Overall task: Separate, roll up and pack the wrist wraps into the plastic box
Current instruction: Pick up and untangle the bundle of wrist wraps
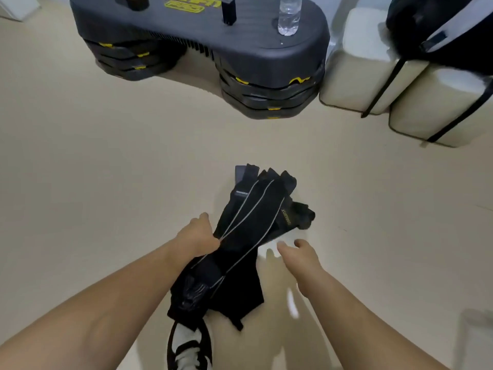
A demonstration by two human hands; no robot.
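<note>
At the frame's centre the left hand (198, 236) is gripping the bunched wrist wraps (256, 209) around their middle, probably holding them up so the right hand (298, 256), hovering empty and loose-fingered just right, can peel one away.

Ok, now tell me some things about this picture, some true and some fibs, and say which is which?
1. The left hand grips a bundle of wrist wraps. True.
2. The right hand holds the water bottle. False: the water bottle stands on the dark step platform, and the right hand holds nothing.
3. The wrist wraps are bright red. False: they are black with thin pale lines.
4. A black and white shoe shows below the wrist wraps. True.
</note>
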